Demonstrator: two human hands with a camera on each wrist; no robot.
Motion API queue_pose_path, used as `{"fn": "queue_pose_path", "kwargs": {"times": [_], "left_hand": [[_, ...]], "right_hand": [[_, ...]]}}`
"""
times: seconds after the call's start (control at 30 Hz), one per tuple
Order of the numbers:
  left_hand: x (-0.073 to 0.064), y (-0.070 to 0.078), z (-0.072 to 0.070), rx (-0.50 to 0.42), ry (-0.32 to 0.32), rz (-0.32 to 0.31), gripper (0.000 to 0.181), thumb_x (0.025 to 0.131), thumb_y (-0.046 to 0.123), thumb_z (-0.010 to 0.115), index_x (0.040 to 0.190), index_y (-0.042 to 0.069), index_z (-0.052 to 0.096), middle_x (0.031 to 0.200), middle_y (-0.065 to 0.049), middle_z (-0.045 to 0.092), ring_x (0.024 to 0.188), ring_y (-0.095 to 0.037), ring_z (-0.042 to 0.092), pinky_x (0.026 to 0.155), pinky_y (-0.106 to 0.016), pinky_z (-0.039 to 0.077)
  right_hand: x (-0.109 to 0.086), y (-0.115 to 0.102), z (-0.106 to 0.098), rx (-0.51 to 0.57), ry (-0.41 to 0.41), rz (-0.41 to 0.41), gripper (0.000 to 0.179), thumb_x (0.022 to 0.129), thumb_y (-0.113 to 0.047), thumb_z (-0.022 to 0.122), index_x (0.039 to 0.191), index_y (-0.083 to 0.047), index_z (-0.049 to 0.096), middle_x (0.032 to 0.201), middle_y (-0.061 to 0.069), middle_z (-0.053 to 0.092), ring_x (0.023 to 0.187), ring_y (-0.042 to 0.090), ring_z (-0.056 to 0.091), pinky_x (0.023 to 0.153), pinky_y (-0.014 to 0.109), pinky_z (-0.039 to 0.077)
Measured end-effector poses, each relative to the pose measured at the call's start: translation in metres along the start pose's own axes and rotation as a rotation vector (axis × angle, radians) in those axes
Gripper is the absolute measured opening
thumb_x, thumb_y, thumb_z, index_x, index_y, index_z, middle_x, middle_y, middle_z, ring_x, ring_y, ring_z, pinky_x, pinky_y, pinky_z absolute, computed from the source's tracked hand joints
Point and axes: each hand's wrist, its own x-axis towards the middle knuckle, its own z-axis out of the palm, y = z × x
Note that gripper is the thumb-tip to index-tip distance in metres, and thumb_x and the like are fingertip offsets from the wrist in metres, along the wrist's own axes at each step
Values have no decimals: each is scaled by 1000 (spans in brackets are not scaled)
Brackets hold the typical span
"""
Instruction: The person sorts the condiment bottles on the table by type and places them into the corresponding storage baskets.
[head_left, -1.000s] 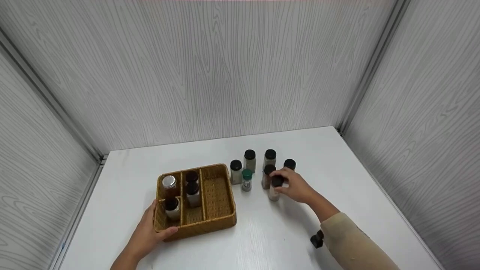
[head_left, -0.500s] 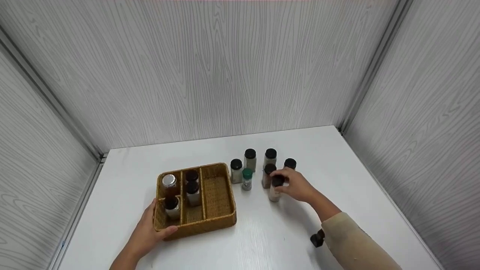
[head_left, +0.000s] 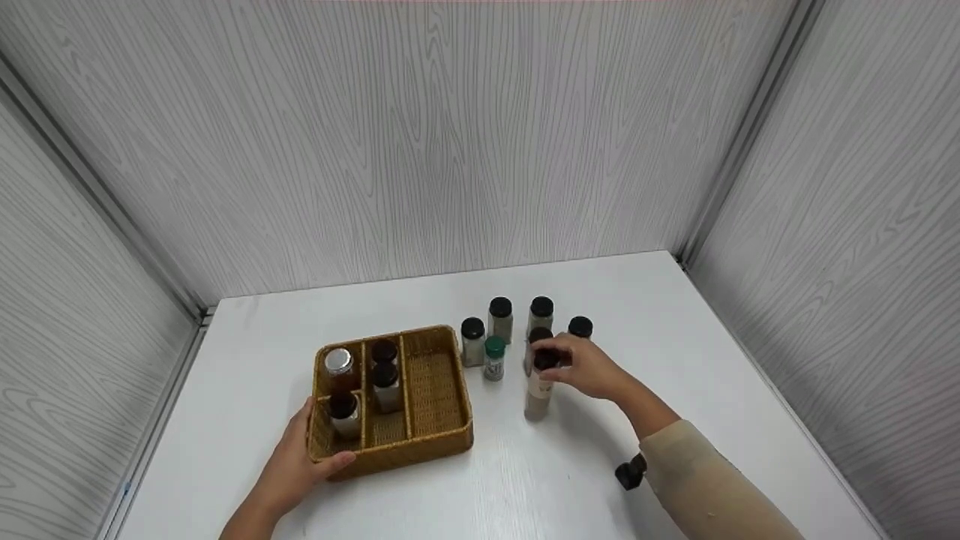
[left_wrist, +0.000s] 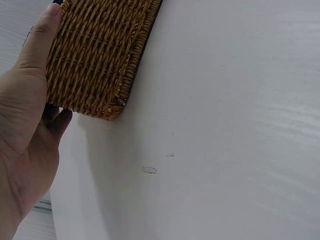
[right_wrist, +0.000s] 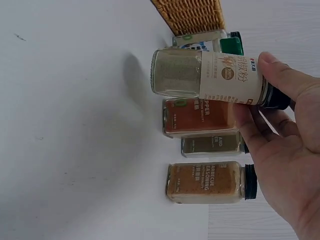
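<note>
My right hand (head_left: 589, 367) pinches a glass spice jar (right_wrist: 175, 72) near its dark cap, thumb on one side and fingers on the other. Pale powder and a cream label show on it, and it appears raised off the table. At the near left corner of a woven basket (head_left: 397, 454), my left hand (head_left: 296, 465) grips the wall, thumb along the front. In the basket's left and middle sections stand several jars, among them a silver-lidded jar (head_left: 340, 366). A jar of red powder (right_wrist: 197, 117) is right beside the held one.
Several capped jars stand on the white table (head_left: 480, 495) right of the basket, including a green-capped jar (head_left: 493, 360) and a barbecue seasoning jar (right_wrist: 205, 182). A small black object (head_left: 630, 472) shows beside the right sleeve.
My right hand has lifted the spice jar and shifted it slightly left, toward the basket. The left hand and the basket have stayed in place.
</note>
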Motion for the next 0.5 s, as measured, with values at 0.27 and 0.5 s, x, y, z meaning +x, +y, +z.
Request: {"fn": "queue_pose_path", "kwargs": {"times": [0.27,0.5], "left_hand": [[-1,0,0,3,13,13,145,83,67,85,173,2,-8,180,-32,5,165,-56,12,133,-70,17],[-1,-1,1,-6,21,28,142,84,66,86,174,5,-6,179,-31,10,165,-55,16,133,-69,19]], "right_hand": [[6,-25,1,-1,-37,-17,51,98,-17,82,147,-11,67,145,17,68,129,34,67,106,53,59],[17,-50,11,8,-59,-61,51,98,-23,83,146,-12,68,140,13,70,127,30,67,108,52,57]]}}
